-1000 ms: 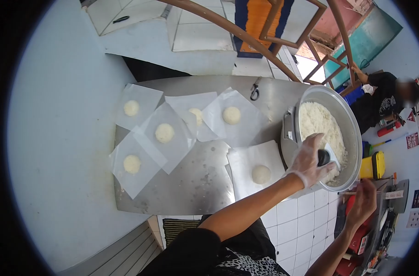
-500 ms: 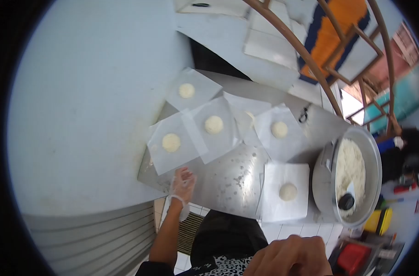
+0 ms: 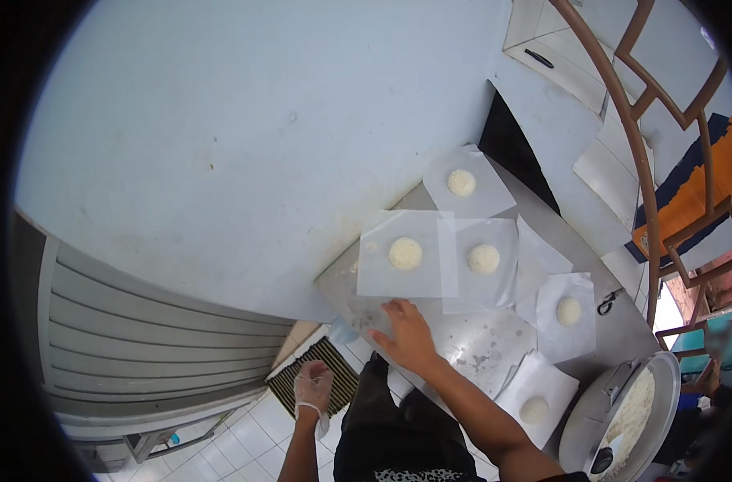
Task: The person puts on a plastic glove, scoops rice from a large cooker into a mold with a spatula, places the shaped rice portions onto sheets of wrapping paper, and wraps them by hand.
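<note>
My left hand [image 3: 313, 387], in a clear glove, hangs low beside the table over the striped mat, its fingers loosely bent and nothing seen in them. Bare and with thumb and fingers apart, my right hand [image 3: 406, 336] is over the metal table [image 3: 470, 341], just below a translucent sheet [image 3: 374, 277] bearing a round white rice mound [image 3: 405, 254]. Similar mounds lie on other sheets: one beside it [image 3: 484, 259], one higher up [image 3: 461, 183], one to the right [image 3: 568, 311]. A paper stack [image 3: 554, 386] holds another mound [image 3: 534, 410].
A large pot [image 3: 583, 430] of rice [image 3: 635, 410] stands lower right, with a black-handled paddle [image 3: 603, 459] in it. Black scissors [image 3: 607, 304] lie near the far edge. A bluish translucent item [image 3: 344, 330] is at the near-left table edge. Beyond are brown railings [image 3: 643, 169].
My left hand has let go of the paddle, left in the pot, and moved left and down off the table. My right hand has reached over the table. The view has swung left.
</note>
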`<action>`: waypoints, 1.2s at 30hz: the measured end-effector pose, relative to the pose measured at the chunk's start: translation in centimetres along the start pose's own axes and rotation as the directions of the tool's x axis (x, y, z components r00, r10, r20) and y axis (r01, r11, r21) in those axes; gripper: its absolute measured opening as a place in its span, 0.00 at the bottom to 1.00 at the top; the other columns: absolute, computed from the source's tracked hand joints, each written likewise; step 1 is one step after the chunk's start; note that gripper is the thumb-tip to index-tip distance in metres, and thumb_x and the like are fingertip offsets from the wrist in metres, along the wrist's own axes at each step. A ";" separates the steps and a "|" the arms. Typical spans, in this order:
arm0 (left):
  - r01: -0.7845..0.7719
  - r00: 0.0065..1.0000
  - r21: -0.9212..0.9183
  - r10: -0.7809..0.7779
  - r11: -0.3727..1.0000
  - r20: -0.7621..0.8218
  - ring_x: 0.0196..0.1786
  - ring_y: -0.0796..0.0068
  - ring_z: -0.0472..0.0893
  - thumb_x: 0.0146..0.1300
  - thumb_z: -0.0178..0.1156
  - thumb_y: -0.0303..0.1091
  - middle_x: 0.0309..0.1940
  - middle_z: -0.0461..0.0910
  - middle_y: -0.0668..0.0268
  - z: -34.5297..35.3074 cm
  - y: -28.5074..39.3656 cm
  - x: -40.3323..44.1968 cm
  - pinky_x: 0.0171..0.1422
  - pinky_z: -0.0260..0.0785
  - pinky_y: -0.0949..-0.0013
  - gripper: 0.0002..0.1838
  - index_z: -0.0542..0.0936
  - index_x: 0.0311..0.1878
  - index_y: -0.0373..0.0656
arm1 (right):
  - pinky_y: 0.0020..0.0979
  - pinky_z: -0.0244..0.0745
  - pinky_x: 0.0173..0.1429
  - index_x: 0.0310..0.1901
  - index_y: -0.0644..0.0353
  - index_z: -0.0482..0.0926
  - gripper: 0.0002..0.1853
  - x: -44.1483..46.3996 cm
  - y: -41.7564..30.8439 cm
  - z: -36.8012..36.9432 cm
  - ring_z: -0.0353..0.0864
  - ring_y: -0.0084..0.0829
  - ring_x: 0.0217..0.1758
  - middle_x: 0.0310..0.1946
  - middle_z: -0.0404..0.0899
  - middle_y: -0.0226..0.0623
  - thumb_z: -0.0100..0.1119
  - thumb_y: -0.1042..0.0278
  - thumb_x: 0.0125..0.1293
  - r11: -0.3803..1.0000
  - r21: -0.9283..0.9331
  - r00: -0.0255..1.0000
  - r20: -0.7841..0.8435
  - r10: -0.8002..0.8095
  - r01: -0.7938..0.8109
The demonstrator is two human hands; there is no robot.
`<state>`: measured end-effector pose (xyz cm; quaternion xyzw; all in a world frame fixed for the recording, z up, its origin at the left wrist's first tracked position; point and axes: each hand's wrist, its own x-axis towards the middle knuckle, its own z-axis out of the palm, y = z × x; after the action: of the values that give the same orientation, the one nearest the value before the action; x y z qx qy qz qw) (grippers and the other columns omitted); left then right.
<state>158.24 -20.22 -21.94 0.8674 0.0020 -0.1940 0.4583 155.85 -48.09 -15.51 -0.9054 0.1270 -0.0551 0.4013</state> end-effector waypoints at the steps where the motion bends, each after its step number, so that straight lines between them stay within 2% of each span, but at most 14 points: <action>1: -0.036 0.999 -0.002 0.036 0.999 -0.014 0.48 0.66 0.86 0.63 0.66 0.29 0.44 0.86 0.58 0.3 1.3 0.4 0.56 0.78 0.65 0.18 0.78 0.55 0.36 | 0.53 0.63 0.73 0.68 0.67 0.72 0.35 2.3 1.8 3.4 0.68 0.50 0.73 0.71 0.67 0.53 0.63 0.47 0.70 0.994 -0.107 0.999 -0.042 -0.030 0.025; 6: -0.219 0.952 0.139 0.180 0.966 0.247 0.52 0.58 0.85 0.61 0.66 0.31 0.48 0.84 0.55 1.7 4.0 5.8 0.60 0.76 0.59 0.22 0.76 0.58 0.38 | 0.66 0.34 0.84 0.80 0.63 0.55 0.52 3.0 5.4 11.8 0.43 0.47 0.87 0.83 0.49 0.51 0.56 0.29 0.67 0.876 -0.481 0.999 -0.005 0.040 -0.037; 8: -0.426 0.865 0.187 0.338 0.885 0.370 0.55 0.54 0.83 0.60 0.66 0.33 0.50 0.83 0.53 2.1 4.7 7.8 0.64 0.74 0.56 0.24 0.76 0.60 0.39 | 0.71 0.33 0.82 0.79 0.62 0.57 0.52 -0.5 5.4 10.6 0.44 0.46 0.87 0.82 0.51 0.49 0.59 0.31 0.65 0.893 -0.440 0.991 0.043 0.124 -0.093; 9: -0.468 0.827 0.334 0.273 0.818 0.491 0.64 0.50 0.77 0.56 0.68 0.36 0.59 0.78 0.51 2.0 6.5 8.5 0.72 0.67 0.52 0.31 0.75 0.64 0.41 | 0.74 0.33 0.81 0.79 0.62 0.58 0.51 -2.6 5.4 9.6 0.44 0.46 0.87 0.82 0.52 0.49 0.61 0.33 0.65 0.902 -0.417 0.985 0.073 0.159 -0.114; 13: -0.861 0.482 0.300 0.471 0.410 0.739 0.75 0.51 0.68 0.56 0.68 0.35 0.72 0.68 0.53 3.7 6.9 10.2 0.78 0.60 0.49 0.35 0.73 0.69 0.43 | 0.78 0.32 0.79 0.72 0.58 0.68 0.42 -10.5 7.2 10.1 0.54 0.42 0.84 0.75 0.65 0.42 0.72 0.51 0.59 0.868 -0.435 0.966 -0.019 0.258 -0.240; 16: -0.954 0.299 0.225 0.578 0.198 0.759 0.73 0.54 0.72 0.54 0.70 0.35 0.68 0.73 0.56 5.5 2.6 12.5 0.73 0.64 0.47 0.34 0.74 0.67 0.45 | 0.75 0.37 0.80 0.65 0.55 0.75 0.31 -14.1 6.9 11.4 0.62 0.38 0.80 0.68 0.73 0.38 0.71 0.61 0.58 0.873 -0.378 0.951 -0.152 0.269 -0.308; 19: -0.965 0.252 0.138 0.650 0.222 0.717 0.66 0.60 0.78 0.59 0.61 0.31 0.64 0.78 0.58 5.2 1.4 13.7 0.69 0.69 0.51 0.20 0.82 0.56 0.43 | 0.70 0.43 0.79 0.54 0.54 0.81 0.19 -16.2 6.0 12.3 0.71 0.36 0.76 0.62 0.78 0.35 0.69 0.69 0.59 0.885 -0.296 0.928 -0.218 0.303 -0.359; 23: -0.963 0.224 0.028 0.734 0.269 0.641 0.49 0.58 0.85 0.57 0.63 0.29 0.47 0.85 0.62 4.0 2.1 16.0 0.52 0.75 0.50 0.04 0.82 0.36 0.44 | 0.65 0.47 0.79 0.43 0.53 0.84 0.11 -16.8 4.2 12.3 0.78 0.38 0.70 0.57 0.82 0.35 0.65 0.77 0.60 0.893 -0.198 0.885 -0.331 0.327 -0.405; 26: -0.925 0.268 -0.034 0.712 0.380 0.649 0.49 0.56 0.84 0.60 0.63 0.29 0.43 0.85 0.61 3.1 3.7 16.2 0.51 0.75 0.50 0.04 0.82 0.38 0.45 | 0.53 0.60 0.76 0.43 0.56 0.85 0.09 -16.1 2.7 11.0 0.84 0.38 0.61 0.49 0.85 0.39 0.64 0.79 0.62 0.890 -0.077 0.842 -0.372 0.392 -0.449; 29: -0.862 0.356 -0.082 0.714 0.500 0.603 0.43 0.48 0.84 0.68 0.63 0.36 0.38 0.86 0.56 4.1 6.0 16.9 0.49 0.74 0.49 0.07 0.83 0.43 0.43 | 0.39 0.73 0.66 0.42 0.63 0.86 0.04 -14.7 3.1 9.2 0.87 0.36 0.53 0.42 0.87 0.42 0.63 0.76 0.69 0.708 0.447 0.587 -0.398 0.705 -0.547; 31: -0.726 0.525 0.057 0.498 0.686 0.690 0.38 0.44 0.83 0.70 0.63 0.39 0.32 0.85 0.51 6.6 7.2 17.8 0.45 0.75 0.48 0.10 0.83 0.44 0.43 | 0.30 0.77 0.55 0.45 0.69 0.86 0.11 -12.4 4.6 7.9 0.84 0.27 0.46 0.39 0.88 0.42 0.60 0.68 0.75 0.633 0.601 0.498 -0.403 0.768 -0.489; 33: -0.668 0.581 0.044 0.483 0.743 0.655 0.33 0.40 0.82 0.71 0.61 0.40 0.27 0.83 0.49 9.8 9.3 19.2 0.41 0.74 0.48 0.11 0.83 0.45 0.43 | 0.31 0.77 0.44 0.45 0.70 0.85 0.12 -10.7 7.6 8.4 0.82 0.24 0.37 0.31 0.85 0.39 0.60 0.67 0.74 0.625 0.568 0.445 -0.439 0.781 -0.535; 34: -0.674 0.601 0.141 0.427 0.725 0.675 0.37 0.41 0.82 0.71 0.61 0.39 0.31 0.83 0.49 10.8 9.6 20.2 0.44 0.74 0.48 0.10 0.83 0.45 0.43 | 0.34 0.76 0.38 0.44 0.70 0.84 0.11 -9.6 7.9 8.5 0.82 0.31 0.30 0.27 0.84 0.43 0.61 0.68 0.72 0.641 0.477 0.420 -0.493 0.761 -0.601; 36: -0.683 0.631 0.320 0.310 0.657 0.711 0.44 0.43 0.83 0.70 0.61 0.39 0.37 0.84 0.50 12.3 10.4 20.8 0.49 0.74 0.46 0.10 0.81 0.46 0.42 | 0.39 0.77 0.43 0.45 0.68 0.82 0.10 -8.7 7.5 8.6 0.83 0.42 0.34 0.31 0.83 0.45 0.64 0.72 0.65 0.536 0.301 0.359 -0.482 0.799 -0.789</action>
<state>175.26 -39.67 -27.00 0.8149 -0.4524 -0.3069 0.1923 147.80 -44.43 -26.81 -0.6654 0.6596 -0.1227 0.3273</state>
